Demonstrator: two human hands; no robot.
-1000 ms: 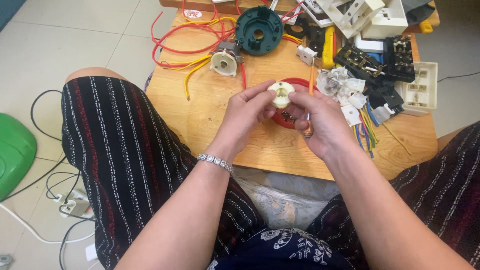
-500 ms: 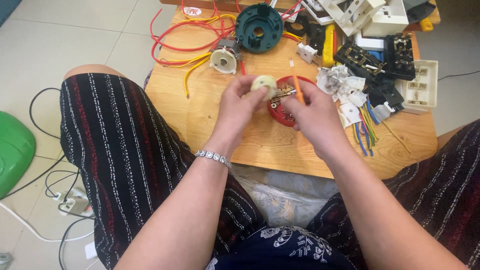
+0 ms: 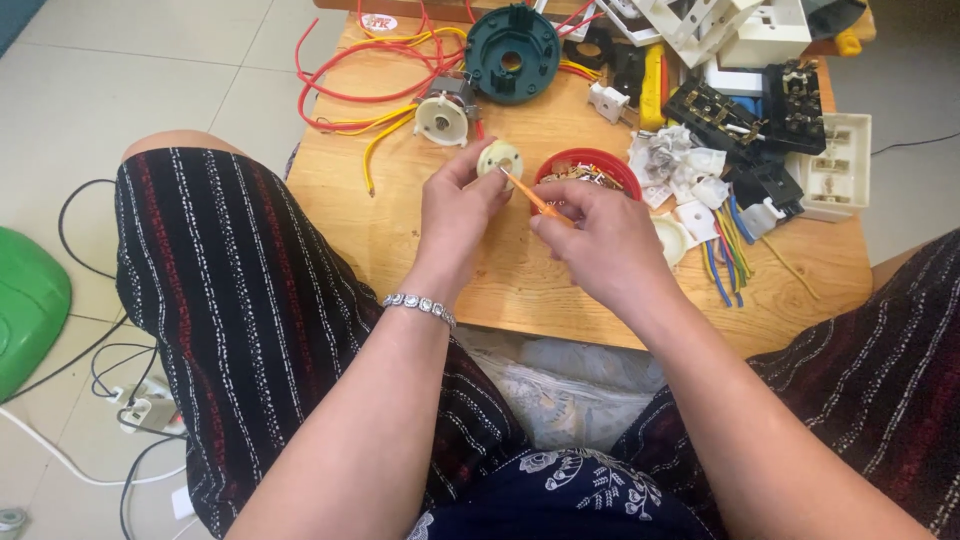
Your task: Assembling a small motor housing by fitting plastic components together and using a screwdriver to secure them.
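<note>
Head view, items entered left to right:

1. Green object [image 3: 25,310] – on the tiled floor at the far left, well apart from the work; white and black cables [image 3: 110,400] lie near it.
2. Wooden table [image 3: 400,220] – low, set between the person's knees.
3. Red and yellow wires [image 3: 360,80] – looped loosely over the table's far left part.
4. Small motor unit [image 3: 442,115] – cream-faced, at the wires' end, just beyond the left hand.
5. Left hand [image 3: 455,215] – closed; its fingertips pinch a cream round part [image 3: 499,160], held up off the table with its flat face turned toward the right hand. A beaded bracelet [image 3: 420,305] sits on the wrist.
6. Dark green round housing [image 3: 512,52] – at the far edge, well beyond the hands.
7. Orange thin tool [image 3: 530,195] – long axis slanting from the right hand up and left; its tip meets the cream round part.
8. Right hand [image 3: 600,240] – closed around the tool's lower end, just right of the part; the left hand is the nearer, already on it.
9. Red bowl [image 3: 588,165] – holds small parts, directly behind the right hand.
10. Black and white switch and socket parts [image 3: 770,120] – heaped at the right, with coloured wires [image 3: 725,260] beside.
</note>
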